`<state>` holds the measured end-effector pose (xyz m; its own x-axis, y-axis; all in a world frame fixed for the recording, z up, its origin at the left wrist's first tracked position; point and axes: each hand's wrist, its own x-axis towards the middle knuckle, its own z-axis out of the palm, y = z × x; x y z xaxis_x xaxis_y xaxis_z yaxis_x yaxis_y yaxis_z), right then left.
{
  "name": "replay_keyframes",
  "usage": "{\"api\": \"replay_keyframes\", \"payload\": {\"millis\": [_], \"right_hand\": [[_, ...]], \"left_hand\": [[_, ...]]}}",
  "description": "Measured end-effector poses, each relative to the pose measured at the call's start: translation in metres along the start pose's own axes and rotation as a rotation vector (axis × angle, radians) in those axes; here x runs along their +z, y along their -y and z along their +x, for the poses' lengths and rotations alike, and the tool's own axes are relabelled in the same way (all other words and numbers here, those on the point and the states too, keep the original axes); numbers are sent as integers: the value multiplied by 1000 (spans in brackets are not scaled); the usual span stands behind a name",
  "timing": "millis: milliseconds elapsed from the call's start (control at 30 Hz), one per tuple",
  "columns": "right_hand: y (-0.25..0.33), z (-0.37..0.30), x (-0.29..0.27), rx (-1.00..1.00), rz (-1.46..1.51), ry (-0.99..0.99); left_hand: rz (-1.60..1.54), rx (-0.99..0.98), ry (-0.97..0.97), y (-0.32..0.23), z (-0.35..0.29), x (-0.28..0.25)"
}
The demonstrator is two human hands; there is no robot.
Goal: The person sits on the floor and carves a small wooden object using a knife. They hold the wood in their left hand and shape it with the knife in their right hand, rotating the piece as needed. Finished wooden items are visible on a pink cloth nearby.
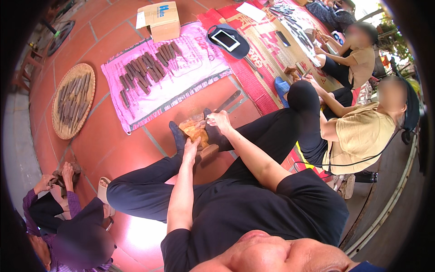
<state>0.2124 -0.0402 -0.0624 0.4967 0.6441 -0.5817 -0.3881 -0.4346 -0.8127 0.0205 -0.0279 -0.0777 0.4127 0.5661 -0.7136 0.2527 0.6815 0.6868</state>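
My right hand (218, 120) is closed on a knife-like tool; its long dark flat part (229, 100) sticks out up and to the right. A yellow-brown wooden piece (195, 131) lies between my feet, below that hand. My left hand (191, 148) has its fingers closed against the near edge of this piece; anything smaller under the fingers is hidden. The wood joins or rests on a brown wooden block (209, 153) on the near side. My dark-covered feet (178, 135) flank the wood.
Ahead, a pink sack (190, 68) bears rows of dark brown sticks (144, 70). More sticks fill a round woven tray (93, 81) at left. A cardboard box (164, 28), a cap (240, 49) and a phone (225, 41) lie beyond. People sit at right (358, 131) and lower left (77, 235).
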Motion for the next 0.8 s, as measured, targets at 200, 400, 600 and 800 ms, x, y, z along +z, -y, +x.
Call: {"api": "replay_keyframes", "payload": {"millis": [200, 400, 600, 800], "right_hand": [[3, -11, 9, -106, -141, 57], [2, -3, 3, -10, 62, -19], [2, -14, 6, -144, -109, 84], [-1, -10, 0, -99, 18, 76]], "left_hand": [[11, 0, -1, 6, 4, -3], [28, 4, -14, 11, 10, -5], [-12, -47, 10, -6, -4, 1], [46, -1, -23, 12, 11, -4]]}}
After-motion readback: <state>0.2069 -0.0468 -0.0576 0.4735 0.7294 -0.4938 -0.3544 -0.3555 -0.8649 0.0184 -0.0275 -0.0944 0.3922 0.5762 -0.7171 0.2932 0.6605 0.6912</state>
